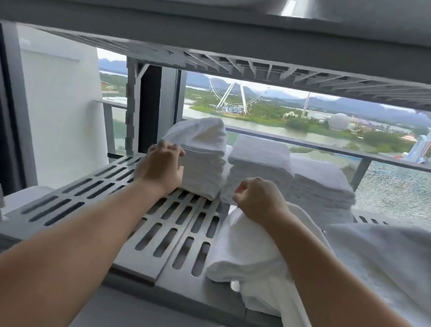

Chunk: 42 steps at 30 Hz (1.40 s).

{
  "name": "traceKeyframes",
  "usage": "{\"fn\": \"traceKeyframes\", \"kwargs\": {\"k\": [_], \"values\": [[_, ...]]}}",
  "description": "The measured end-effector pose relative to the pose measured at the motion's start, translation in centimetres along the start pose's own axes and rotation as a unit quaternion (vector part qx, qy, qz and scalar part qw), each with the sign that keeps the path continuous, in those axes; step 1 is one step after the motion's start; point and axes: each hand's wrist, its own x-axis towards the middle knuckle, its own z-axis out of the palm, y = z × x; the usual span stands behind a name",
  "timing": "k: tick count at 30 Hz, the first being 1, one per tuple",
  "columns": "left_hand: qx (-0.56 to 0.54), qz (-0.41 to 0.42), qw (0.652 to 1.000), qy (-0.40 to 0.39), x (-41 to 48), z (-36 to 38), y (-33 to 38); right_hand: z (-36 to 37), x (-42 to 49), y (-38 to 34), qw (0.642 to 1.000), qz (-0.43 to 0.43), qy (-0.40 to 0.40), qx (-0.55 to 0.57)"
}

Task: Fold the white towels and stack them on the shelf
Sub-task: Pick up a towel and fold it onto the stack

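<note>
- The left hand (pixel 162 166) lay against the left side of the left stack (pixel 198 160) of folded white towels, fingers bent over its upper corner. Whether it gripped the cloth or only steadied it could not be told.
- The right hand (pixel 256 199) was curled tight at the foot of the middle stack (pixel 260 167) and seemed to pinch the far edge of the loose towel (pixel 251 255).
- Three stacks stood side by side at the far side of the slotted grey shelf (pixel 107 203), the right stack (pixel 322 190) being the lowest.
- The left stack's top towel bulged and sat unevenly, so a push from the left hand would likely tip it onto the middle stack.
- The loose towel hung over the shelf's near edge. A tug or a let-go could send it sliding off.
- If the right hand pulled cloth from under the middle stack, that stack might topple.
- The right fingertips were hidden inside the fist, so what they held was unsure.
- A towel heap (pixel 404 261) at near right was cut off by the frame.
- White bundles on the upper shelf (pixel 228 33) were blurred and cropped.
</note>
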Motion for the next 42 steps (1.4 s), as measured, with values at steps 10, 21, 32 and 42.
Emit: {"fn": "traceKeyframes", "kwargs": {"k": [10, 21, 32, 42], "values": [[-0.025, 0.014, 0.998, -0.059, 8.7, 3.9, -7.5, 4.9, 11.6, -7.4, 0.994, 0.061, 0.075, 0.053], [-0.054, 0.098, 0.994, 0.017, 10.6, 4.9, -11.1, 7.6, 17.5, -7.5, 0.980, 0.171, 0.075, 0.070], [-0.010, 0.011, 0.985, 0.175, 6.4, -0.9, -11.2, 4.1, 12.7, -13.2, 0.950, 0.003, 0.273, 0.151], [0.076, 0.038, 0.987, 0.137, -4.6, -6.0, -9.8, 2.2, 0.4, -11.0, 0.936, 0.019, 0.299, 0.187]]}}
